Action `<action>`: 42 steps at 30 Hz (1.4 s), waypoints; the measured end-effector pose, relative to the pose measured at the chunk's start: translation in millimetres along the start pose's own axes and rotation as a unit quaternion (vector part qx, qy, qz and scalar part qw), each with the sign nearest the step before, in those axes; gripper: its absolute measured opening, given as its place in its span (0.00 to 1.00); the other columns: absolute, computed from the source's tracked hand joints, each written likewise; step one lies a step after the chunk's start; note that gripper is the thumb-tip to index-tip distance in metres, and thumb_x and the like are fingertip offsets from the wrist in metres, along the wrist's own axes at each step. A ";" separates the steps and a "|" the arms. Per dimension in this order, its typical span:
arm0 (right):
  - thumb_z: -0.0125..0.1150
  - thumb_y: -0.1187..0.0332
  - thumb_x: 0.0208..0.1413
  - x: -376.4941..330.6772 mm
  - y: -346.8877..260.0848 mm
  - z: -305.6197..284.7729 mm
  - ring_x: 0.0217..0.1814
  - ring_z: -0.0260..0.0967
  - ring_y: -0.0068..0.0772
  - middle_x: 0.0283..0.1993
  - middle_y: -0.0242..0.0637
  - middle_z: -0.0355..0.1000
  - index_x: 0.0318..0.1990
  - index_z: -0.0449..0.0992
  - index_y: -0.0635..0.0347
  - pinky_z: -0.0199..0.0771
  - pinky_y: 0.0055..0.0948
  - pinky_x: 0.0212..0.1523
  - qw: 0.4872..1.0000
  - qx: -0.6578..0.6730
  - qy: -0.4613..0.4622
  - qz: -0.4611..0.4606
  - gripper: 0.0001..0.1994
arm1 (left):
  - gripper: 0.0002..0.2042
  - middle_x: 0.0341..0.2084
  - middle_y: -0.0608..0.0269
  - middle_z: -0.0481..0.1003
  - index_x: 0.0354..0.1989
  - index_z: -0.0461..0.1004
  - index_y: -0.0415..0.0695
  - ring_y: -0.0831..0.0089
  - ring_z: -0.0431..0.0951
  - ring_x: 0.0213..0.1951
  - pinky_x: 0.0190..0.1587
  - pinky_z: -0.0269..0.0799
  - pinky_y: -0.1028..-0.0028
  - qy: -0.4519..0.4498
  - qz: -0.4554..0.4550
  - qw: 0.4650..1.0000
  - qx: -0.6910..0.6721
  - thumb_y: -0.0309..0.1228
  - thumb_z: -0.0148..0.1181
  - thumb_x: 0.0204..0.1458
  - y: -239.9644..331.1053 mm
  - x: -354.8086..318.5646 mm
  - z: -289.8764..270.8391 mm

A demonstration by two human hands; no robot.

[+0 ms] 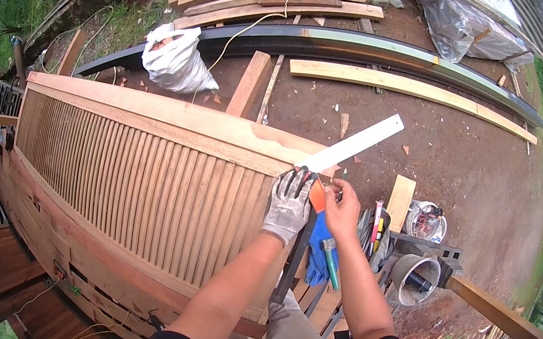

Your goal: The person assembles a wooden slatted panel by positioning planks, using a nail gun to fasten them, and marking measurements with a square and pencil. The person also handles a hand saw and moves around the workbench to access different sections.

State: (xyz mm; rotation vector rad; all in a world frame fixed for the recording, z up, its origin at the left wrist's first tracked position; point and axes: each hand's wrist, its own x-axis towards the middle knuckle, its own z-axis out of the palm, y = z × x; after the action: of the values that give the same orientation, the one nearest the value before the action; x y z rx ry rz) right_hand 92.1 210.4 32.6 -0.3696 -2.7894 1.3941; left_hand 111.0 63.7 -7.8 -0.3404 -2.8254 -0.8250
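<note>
A combination-style square lies across the near right corner of a slatted wooden panel (pixel 161 194). Its white blade (pixel 359 143) slants out past the panel's edge, and its orange stock (pixel 318 196) shows between my hands. My left hand (pixel 289 204), in a grey glove with dark fingertips, is closed over the square and presses it to the frame. Bare, my right hand (pixel 343 208) is just right of the stock, its fingers pinched round a thin, dark, pencil-like stick (pixel 344 175), mostly hidden.
Right of my hands are a blue cloth (pixel 319 252), a green-handled brush (pixel 330 260) and two buckets (pixel 425 221). Beyond the panel lie a white sack (pixel 176 61), a long dark beam (pixel 368 51), a pale plank (pixel 398 84) and stacked boards (pixel 276 7).
</note>
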 end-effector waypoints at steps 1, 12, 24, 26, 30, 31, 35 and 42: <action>0.61 0.70 0.59 -15.1 0.8 10.6 0.33 0.77 0.32 0.34 0.43 0.78 0.47 0.76 0.65 0.76 0.33 0.37 0.999 0.001 -0.024 0.043 0.11 | 0.31 0.65 0.52 0.63 0.65 0.67 0.46 0.52 0.61 0.66 0.69 0.52 0.49 -0.005 0.002 1.000 0.007 0.33 0.60 0.49 0.8 1.1 -1.7; 0.68 0.72 0.56 -64.9 -19.4 -47.0 0.27 0.73 0.25 0.29 0.35 0.76 0.39 0.78 0.62 0.73 0.25 0.27 0.913 0.287 -0.115 0.267 0.07 | 0.29 0.66 0.46 0.64 0.67 0.65 0.46 0.52 0.65 0.66 0.67 0.61 0.61 -0.135 -0.086 0.974 -0.159 0.35 0.59 0.55 -15.5 -46.8 -107.9; 0.67 0.62 0.60 -405.7 -88.3 -70.4 0.36 0.75 0.20 0.36 0.29 0.76 0.46 0.77 0.56 0.76 0.23 0.37 0.757 0.352 -0.496 0.238 0.12 | 0.28 0.56 0.52 0.74 0.67 0.61 0.37 0.66 0.77 0.54 0.57 0.74 0.69 -0.270 -0.301 0.573 -0.713 0.31 0.61 0.61 28.4 -385.6 -278.1; 0.66 0.61 0.61 -442.1 -107.4 -56.8 0.36 0.75 0.20 0.35 0.28 0.76 0.46 0.75 0.54 0.75 0.23 0.36 0.725 0.368 -0.524 0.253 0.12 | 0.27 0.54 0.53 0.75 0.67 0.61 0.36 0.67 0.78 0.52 0.56 0.75 0.70 -0.237 -0.294 0.577 -0.724 0.29 0.61 0.60 41.9 -406.1 -322.1; 0.64 0.58 0.62 -490.9 -145.3 -41.8 0.36 0.74 0.19 0.34 0.25 0.75 0.44 0.75 0.53 0.73 0.21 0.36 0.679 0.366 -0.592 0.234 0.11 | 0.25 0.52 0.54 0.76 0.64 0.64 0.36 0.67 0.79 0.50 0.57 0.74 0.68 -0.176 -0.208 0.638 -0.720 0.30 0.60 0.61 57.1 -439.6 -396.7; 0.64 0.57 0.62 -500.7 -155.1 -38.7 0.36 0.74 0.19 0.35 0.26 0.75 0.44 0.76 0.53 0.74 0.22 0.38 0.693 0.343 -0.588 0.237 0.11 | 0.23 0.52 0.55 0.76 0.63 0.65 0.36 0.67 0.78 0.50 0.57 0.74 0.68 -0.170 -0.211 0.671 -0.690 0.31 0.60 0.61 58.0 -447.5 -408.6; 0.65 0.57 0.61 -529.3 -181.8 -39.4 0.39 0.75 0.19 0.38 0.27 0.77 0.47 0.77 0.57 0.76 0.24 0.40 0.754 0.288 -0.567 0.166 0.15 | 0.18 0.49 0.58 0.77 0.57 0.70 0.36 0.71 0.77 0.50 0.55 0.73 0.72 -0.099 -0.203 0.740 -0.633 0.28 0.61 0.60 54.8 -472.0 -428.3; 0.65 0.62 0.61 -547.0 -160.6 -43.0 0.34 0.77 0.26 0.37 0.34 0.78 0.50 0.78 0.61 0.79 0.27 0.34 0.853 0.154 -0.453 0.210 0.15 | 0.14 0.42 0.58 0.77 0.48 0.68 0.38 0.70 0.80 0.43 0.47 0.79 0.73 -0.038 -0.266 0.719 -0.641 0.20 0.63 0.56 31.1 -511.7 -427.5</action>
State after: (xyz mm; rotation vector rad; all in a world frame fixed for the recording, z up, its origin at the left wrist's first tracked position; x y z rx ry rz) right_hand 595.0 36.8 241.8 -0.4017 -3.1269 2.6767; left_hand 654.7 -230.7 243.8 0.3483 -1.8335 -2.8190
